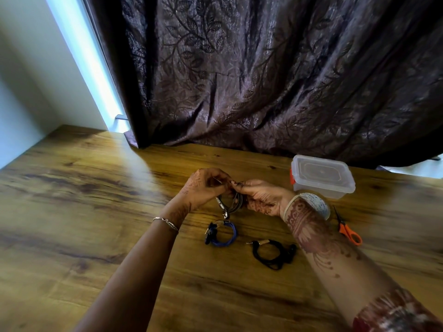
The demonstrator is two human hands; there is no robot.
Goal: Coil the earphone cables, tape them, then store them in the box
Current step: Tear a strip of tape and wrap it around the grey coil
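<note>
In the head view, both hands meet a little above the wooden worktop (96, 200), near its middle. The left hand (203, 188) has its fingers (219, 174) curled and they pinch a thin end of the grey earphone cable (236, 202). The right hand (261, 196) faces it, and its fingers (247, 185) are also curled, pinching the same cable at the top, while the coiled loops hang between the two palms; a small metal plug hangs down from the coil. A pale tape roll (316, 203) sits around the right wrist like a bangle, and a thin bracelet (166, 222) is on the left wrist. Just below the hands, a blue earphone coil (223, 234) lies on the worktop, and a black earphone coil (273, 256) lies to the right of it (both seem already bundled, but whether tape holds them I cannot tell). The clear plastic box (322, 177) stands behind the right hand with its lid on and an orange clasp at its left side. The orange-handled scissors (348, 232) lie beside the right forearm. A dark curtain (263, 80) with a leaf pattern hangs behind the worktop.
</note>
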